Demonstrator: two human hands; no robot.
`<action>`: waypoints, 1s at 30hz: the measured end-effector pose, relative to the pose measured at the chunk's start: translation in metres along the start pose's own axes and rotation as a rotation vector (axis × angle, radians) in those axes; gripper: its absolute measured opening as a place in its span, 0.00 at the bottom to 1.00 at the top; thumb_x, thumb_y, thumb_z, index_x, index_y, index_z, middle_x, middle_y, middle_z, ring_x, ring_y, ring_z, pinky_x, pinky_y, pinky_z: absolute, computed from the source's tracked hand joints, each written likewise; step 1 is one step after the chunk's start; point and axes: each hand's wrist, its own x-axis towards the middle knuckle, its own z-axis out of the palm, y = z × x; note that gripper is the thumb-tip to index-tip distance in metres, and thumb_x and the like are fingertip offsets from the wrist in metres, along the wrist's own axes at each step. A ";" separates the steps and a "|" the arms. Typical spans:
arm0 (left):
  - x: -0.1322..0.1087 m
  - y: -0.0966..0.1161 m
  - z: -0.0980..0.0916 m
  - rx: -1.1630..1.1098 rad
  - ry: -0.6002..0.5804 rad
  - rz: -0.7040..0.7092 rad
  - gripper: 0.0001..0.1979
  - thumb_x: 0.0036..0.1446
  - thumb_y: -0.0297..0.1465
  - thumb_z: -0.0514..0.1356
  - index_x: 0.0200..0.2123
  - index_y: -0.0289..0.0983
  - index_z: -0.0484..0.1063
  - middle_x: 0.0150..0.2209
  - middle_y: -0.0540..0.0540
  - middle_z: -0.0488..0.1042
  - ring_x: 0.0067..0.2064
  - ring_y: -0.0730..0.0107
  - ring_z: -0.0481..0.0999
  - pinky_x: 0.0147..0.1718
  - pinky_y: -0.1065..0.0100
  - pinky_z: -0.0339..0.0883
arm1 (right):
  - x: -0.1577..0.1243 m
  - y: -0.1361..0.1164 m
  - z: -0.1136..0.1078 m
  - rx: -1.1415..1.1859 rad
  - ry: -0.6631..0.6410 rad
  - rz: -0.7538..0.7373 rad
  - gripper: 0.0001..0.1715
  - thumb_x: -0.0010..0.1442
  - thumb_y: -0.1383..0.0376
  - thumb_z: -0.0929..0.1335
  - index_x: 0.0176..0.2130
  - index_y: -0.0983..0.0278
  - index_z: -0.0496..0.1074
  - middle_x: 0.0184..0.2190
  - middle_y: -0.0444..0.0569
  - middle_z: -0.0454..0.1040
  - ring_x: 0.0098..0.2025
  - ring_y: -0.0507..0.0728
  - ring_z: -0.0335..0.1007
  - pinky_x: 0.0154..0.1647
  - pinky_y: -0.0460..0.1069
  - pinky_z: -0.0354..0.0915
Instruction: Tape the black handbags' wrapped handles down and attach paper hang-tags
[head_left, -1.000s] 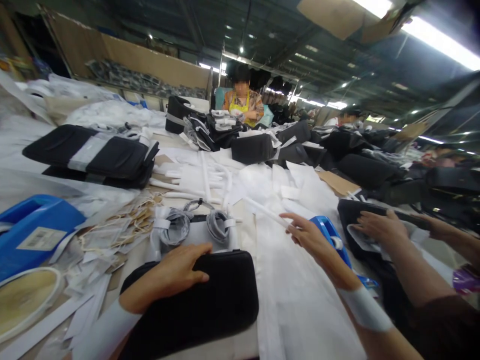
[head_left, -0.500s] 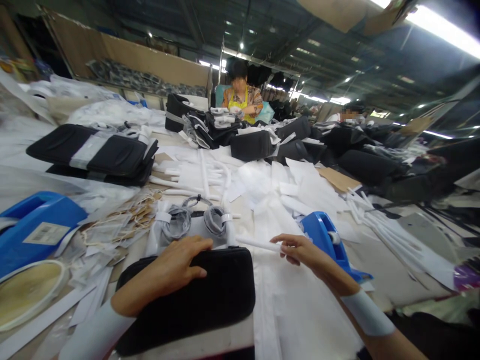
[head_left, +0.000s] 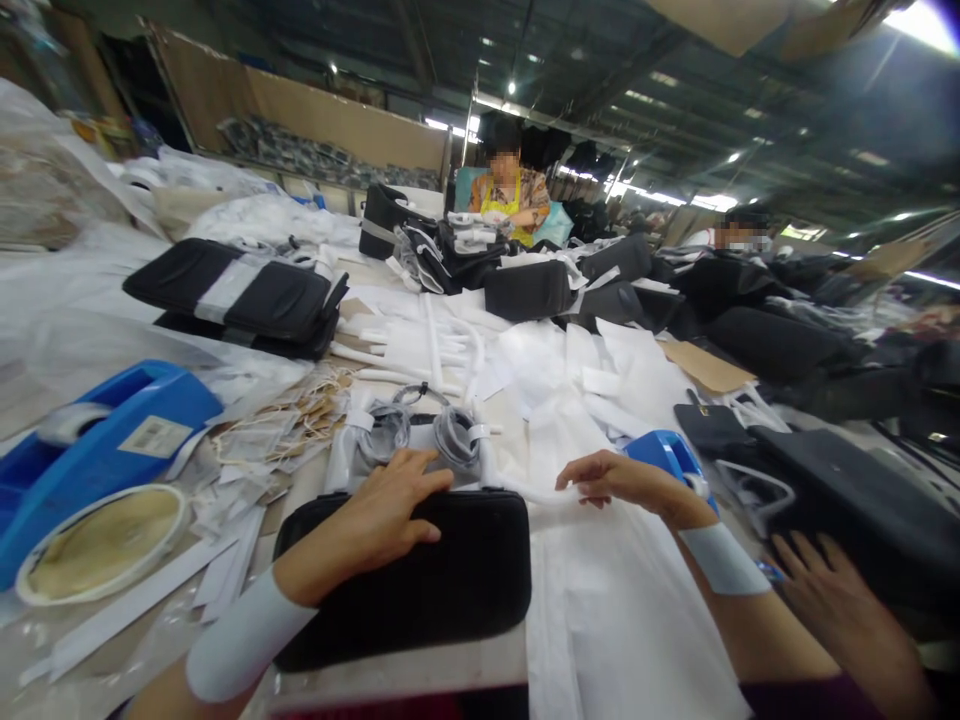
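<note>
A flat black bag [head_left: 465, 580] with rounded corners lies in front of me. My left hand [head_left: 397, 500] rests on its upper part, fingers stretched out and thumb apart. Just beyond the bag's far edge are a pair of handles wrapped in grey plastic [head_left: 390, 432], with white wrapping at their bases. My right hand [head_left: 596, 478] pinches the end of a thin white tube [head_left: 536, 493], which runs left toward the bag's far right corner. White sheet material [head_left: 630, 600] spreads under the right hand.
Blue tape dispensers [head_left: 161, 415] [head_left: 664, 455] stand left and right. A round tape roll [head_left: 105, 545], paper strips and tags lie at left. Wrapped black bags [head_left: 240, 290] are stacked beyond. Another person's hand [head_left: 832, 590] is beside a black bag [head_left: 862, 490] at right.
My view has turned slightly left. At right, another person's hand and a black bag have come in over the white tubes. My left hand stays on the bag, my right on the tube.
</note>
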 end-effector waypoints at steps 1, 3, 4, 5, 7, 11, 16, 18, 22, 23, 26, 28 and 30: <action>0.000 0.000 -0.001 -0.003 -0.002 0.001 0.20 0.47 0.27 0.66 0.46 0.44 0.73 0.59 0.43 0.66 0.60 0.49 0.64 0.55 0.49 0.62 | 0.001 0.001 -0.002 -0.017 0.004 0.015 0.20 0.49 0.67 0.65 0.41 0.68 0.80 0.18 0.43 0.66 0.22 0.49 0.59 0.27 0.46 0.58; 0.000 0.001 -0.002 -0.006 -0.010 0.005 0.21 0.47 0.26 0.66 0.46 0.45 0.73 0.60 0.44 0.66 0.60 0.49 0.64 0.56 0.48 0.62 | 0.006 0.002 -0.004 -0.045 0.017 0.044 0.19 0.48 0.68 0.65 0.39 0.69 0.80 0.18 0.43 0.65 0.22 0.50 0.58 0.27 0.46 0.57; 0.000 0.001 -0.002 -0.006 -0.015 0.007 0.21 0.47 0.26 0.66 0.47 0.44 0.72 0.60 0.44 0.66 0.61 0.48 0.64 0.56 0.47 0.62 | 0.010 0.000 -0.003 -0.051 0.024 0.044 0.19 0.49 0.68 0.65 0.38 0.69 0.80 0.18 0.43 0.65 0.22 0.50 0.59 0.26 0.46 0.57; 0.000 0.002 -0.003 -0.004 -0.021 0.010 0.21 0.47 0.26 0.66 0.47 0.44 0.72 0.60 0.44 0.66 0.61 0.48 0.63 0.56 0.46 0.61 | 0.013 -0.002 0.000 -0.046 0.027 0.029 0.19 0.49 0.67 0.65 0.39 0.69 0.79 0.19 0.44 0.66 0.23 0.50 0.59 0.26 0.46 0.57; 0.000 0.002 -0.003 0.004 -0.033 0.007 0.21 0.48 0.27 0.66 0.47 0.44 0.72 0.62 0.45 0.64 0.62 0.47 0.61 0.57 0.46 0.60 | 0.022 -0.013 0.014 -0.015 -0.002 -0.045 0.18 0.51 0.67 0.65 0.41 0.69 0.78 0.22 0.44 0.67 0.24 0.50 0.60 0.27 0.45 0.58; -0.001 0.000 -0.001 0.014 -0.019 0.000 0.21 0.48 0.27 0.65 0.47 0.45 0.72 0.63 0.46 0.63 0.62 0.48 0.61 0.57 0.45 0.59 | 0.030 -0.040 0.057 -0.039 -0.044 -0.246 0.16 0.54 0.69 0.65 0.43 0.66 0.74 0.34 0.47 0.73 0.33 0.53 0.66 0.36 0.48 0.64; -0.004 0.002 0.000 0.020 -0.002 0.015 0.21 0.49 0.27 0.66 0.47 0.45 0.71 0.63 0.46 0.62 0.62 0.48 0.61 0.57 0.46 0.60 | 0.022 -0.034 0.077 -0.119 0.139 -0.317 0.22 0.51 0.74 0.64 0.46 0.63 0.74 0.44 0.49 0.74 0.47 0.58 0.68 0.50 0.52 0.63; -0.005 0.003 -0.001 0.036 -0.013 0.014 0.20 0.49 0.27 0.66 0.47 0.45 0.71 0.63 0.45 0.62 0.62 0.47 0.60 0.56 0.46 0.60 | 0.022 -0.021 0.077 -0.109 0.273 -0.240 0.21 0.49 0.74 0.65 0.42 0.64 0.77 0.40 0.51 0.74 0.44 0.59 0.69 0.47 0.52 0.64; -0.006 0.007 -0.003 0.073 -0.019 0.026 0.18 0.51 0.28 0.65 0.46 0.43 0.70 0.63 0.45 0.62 0.62 0.47 0.60 0.56 0.47 0.60 | 0.034 -0.014 0.088 -0.016 0.417 -0.273 0.12 0.51 0.68 0.68 0.36 0.62 0.80 0.33 0.48 0.72 0.37 0.57 0.70 0.41 0.50 0.63; -0.007 0.008 -0.004 0.078 -0.019 0.025 0.18 0.51 0.29 0.66 0.46 0.42 0.70 0.63 0.45 0.62 0.62 0.47 0.60 0.56 0.47 0.60 | 0.038 -0.017 0.094 0.051 0.426 -0.297 0.10 0.51 0.66 0.69 0.34 0.62 0.80 0.31 0.47 0.73 0.36 0.56 0.70 0.40 0.50 0.63; -0.009 0.013 -0.008 0.093 -0.042 0.001 0.19 0.50 0.29 0.66 0.47 0.42 0.70 0.64 0.44 0.61 0.62 0.47 0.60 0.56 0.47 0.60 | 0.050 -0.025 0.113 0.327 0.482 -0.291 0.08 0.47 0.63 0.73 0.31 0.63 0.77 0.30 0.46 0.76 0.33 0.56 0.71 0.37 0.49 0.64; -0.010 0.016 -0.010 0.103 -0.057 -0.013 0.20 0.51 0.28 0.66 0.48 0.42 0.70 0.64 0.44 0.60 0.62 0.46 0.59 0.56 0.46 0.60 | 0.053 -0.029 0.121 0.472 0.535 -0.269 0.11 0.46 0.62 0.74 0.32 0.64 0.77 0.29 0.45 0.77 0.32 0.56 0.71 0.37 0.49 0.65; -0.011 0.018 -0.011 0.108 -0.061 -0.007 0.21 0.51 0.28 0.66 0.49 0.42 0.70 0.64 0.43 0.60 0.63 0.47 0.59 0.56 0.46 0.60 | 0.052 -0.031 0.124 0.550 0.528 -0.282 0.12 0.47 0.60 0.75 0.33 0.64 0.78 0.30 0.46 0.79 0.33 0.56 0.72 0.38 0.50 0.65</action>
